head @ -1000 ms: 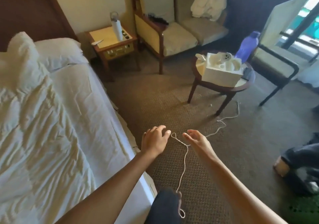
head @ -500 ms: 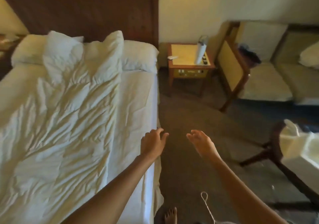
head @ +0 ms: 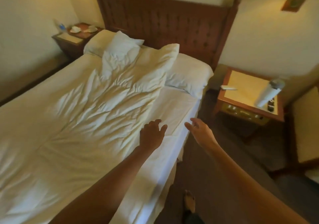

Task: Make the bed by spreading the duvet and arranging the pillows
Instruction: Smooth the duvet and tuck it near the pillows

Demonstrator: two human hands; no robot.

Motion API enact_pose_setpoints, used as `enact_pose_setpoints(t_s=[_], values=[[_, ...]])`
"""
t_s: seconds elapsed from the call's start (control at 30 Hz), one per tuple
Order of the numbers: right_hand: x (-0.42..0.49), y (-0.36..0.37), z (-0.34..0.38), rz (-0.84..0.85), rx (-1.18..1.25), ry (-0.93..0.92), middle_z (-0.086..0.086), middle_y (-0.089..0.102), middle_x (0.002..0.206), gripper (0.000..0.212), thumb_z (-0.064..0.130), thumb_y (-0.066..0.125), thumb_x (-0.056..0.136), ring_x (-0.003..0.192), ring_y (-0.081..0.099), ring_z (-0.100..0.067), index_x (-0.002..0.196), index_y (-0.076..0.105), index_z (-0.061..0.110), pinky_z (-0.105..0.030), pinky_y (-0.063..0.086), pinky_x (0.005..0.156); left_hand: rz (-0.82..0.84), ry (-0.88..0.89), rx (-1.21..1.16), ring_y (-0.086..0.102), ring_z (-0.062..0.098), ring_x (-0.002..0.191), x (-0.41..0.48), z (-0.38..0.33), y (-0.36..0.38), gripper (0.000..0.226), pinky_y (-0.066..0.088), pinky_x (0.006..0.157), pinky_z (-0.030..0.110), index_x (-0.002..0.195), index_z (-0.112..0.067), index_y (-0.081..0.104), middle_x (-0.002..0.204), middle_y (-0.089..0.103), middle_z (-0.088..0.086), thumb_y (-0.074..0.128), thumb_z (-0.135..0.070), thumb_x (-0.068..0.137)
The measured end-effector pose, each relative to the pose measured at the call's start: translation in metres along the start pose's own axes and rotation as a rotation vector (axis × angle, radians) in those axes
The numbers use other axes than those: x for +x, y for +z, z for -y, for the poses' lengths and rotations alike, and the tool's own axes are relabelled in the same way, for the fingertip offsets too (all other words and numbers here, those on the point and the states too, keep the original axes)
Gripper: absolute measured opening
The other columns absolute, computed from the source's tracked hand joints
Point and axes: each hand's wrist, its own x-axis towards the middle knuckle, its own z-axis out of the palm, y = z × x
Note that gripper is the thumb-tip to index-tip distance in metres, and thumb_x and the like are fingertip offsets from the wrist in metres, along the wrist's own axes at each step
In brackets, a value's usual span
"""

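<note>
Hands: left hand [head: 151,134], right hand [head: 200,130] empty, over bed edge [head: 187,130].

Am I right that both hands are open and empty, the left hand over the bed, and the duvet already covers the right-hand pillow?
Not quite: in the head view the duvet stops short of the right-hand pillow, which lies bare. Left hand and right hand are open and empty.
</note>
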Motion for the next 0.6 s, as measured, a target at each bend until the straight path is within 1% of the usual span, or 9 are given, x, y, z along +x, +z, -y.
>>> enact_pose_setpoints(t_s=[0.07, 0.13, 0.2, 0.27, 0.3, 0.37, 0.5, 0.6], values=[[0.045, -0.021, 0.012, 0.069, 0.006, -0.038, -0.005, 0.050, 0.145, 0.057, 0.052, 0.056, 0.093, 0.129, 0.053, -0.028, 0.142, 0.046, 0.024, -0.042, 0.047, 0.105, -0.030, -0.056, -0.024, 0.046, 0.026, 0.131, 0.033, -0.018, -0.003, 0.049, 0.034, 0.108, 0.039, 0.146, -0.026, 0.043, 0.140, 0.054, 0.004, 0.038, -0.048, 0.102], [0.090, -0.040, 0.021, 0.110, 0.014, -0.070, -0.004, 0.051, 0.143, 0.053, 0.049, 0.059, 0.093, 0.127, 0.054, -0.026, 0.139, 0.049, 0.025, -0.046, 0.047, 0.105, -0.049, -0.114, -0.034, 0.043, 0.025, 0.134, 0.064, -0.034, -0.006, 0.049, 0.032, 0.109, 0.038, 0.147, -0.025, 0.042, 0.144, 0.050, 0.004, 0.038, -0.047, 0.103], [0.135, -0.054, 0.033, 0.159, -0.021, -0.079, 0.001, 0.051, 0.141, 0.050, 0.046, 0.060, 0.093, 0.126, 0.055, -0.024, 0.137, 0.051, 0.024, -0.043, 0.047, 0.105, -0.069, -0.160, -0.044, 0.043, 0.025, 0.134, 0.096, -0.045, -0.009, 0.049, 0.033, 0.109, 0.039, 0.146, -0.025, 0.043, 0.145, 0.050, 0.003, 0.039, -0.047, 0.103], [0.178, -0.061, 0.043, 0.187, -0.066, -0.103, 0.003, 0.051, 0.141, 0.049, 0.046, 0.061, 0.093, 0.126, 0.055, -0.022, 0.136, 0.054, 0.023, -0.035, 0.046, 0.104, -0.090, -0.194, -0.047, 0.046, 0.025, 0.131, 0.127, -0.054, -0.010, 0.049, 0.035, 0.108, 0.039, 0.146, -0.025, 0.044, 0.143, 0.052, 0.004, 0.040, -0.048, 0.102], [0.202, -0.064, 0.050, 0.197, -0.078, -0.111, 0.002, 0.052, 0.139, 0.049, 0.046, 0.061, 0.093, 0.126, 0.055, -0.022, 0.135, 0.053, 0.023, -0.030, 0.043, 0.101, -0.109, -0.213, -0.045, 0.048, 0.026, 0.130, 0.147, -0.058, -0.011, 0.049, 0.036, 0.107, 0.039, 0.146, -0.025, 0.044, 0.142, 0.053, 0.004, 0.041, -0.048, 0.102], [0.247, -0.065, 0.064, 0.210, -0.119, -0.146, -0.001, 0.053, 0.140, 0.051, 0.046, 0.060, 0.094, 0.127, 0.053, -0.023, 0.138, 0.052, 0.022, -0.026, 0.037, 0.098, -0.135, -0.251, -0.048, 0.048, 0.026, 0.130, 0.184, -0.064, -0.012, 0.050, 0.037, 0.106, 0.039, 0.146, -0.024, 0.044, 0.141, 0.053, 0.005, 0.041, -0.047, 0.102], [0.334, -0.060, 0.102, 0.249, -0.169, -0.245, -0.006, 0.052, 0.143, 0.054, 0.044, 0.061, 0.095, 0.130, 0.050, -0.023, 0.141, 0.050, 0.018, -0.030, 0.036, 0.103, -0.188, -0.296, -0.055, 0.046, 0.026, 0.131, 0.266, -0.073, -0.017, 0.051, 0.035, 0.107, 0.038, 0.148, -0.024, 0.041, 0.146, 0.049, 0.005, 0.041, -0.047, 0.102], [0.403, -0.052, 0.130, 0.277, -0.211, -0.314, -0.007, 0.051, 0.144, 0.053, 0.041, 0.062, 0.095, 0.131, 0.049, -0.023, 0.141, 0.049, 0.017, -0.031, 0.035, 0.106, -0.231, -0.343, -0.103, 0.041, 0.026, 0.136, 0.337, -0.078, -0.024, 0.054, 0.031, 0.111, 0.040, 0.151, -0.023, 0.035, 0.152, 0.042, 0.004, 0.040, -0.046, 0.103]])
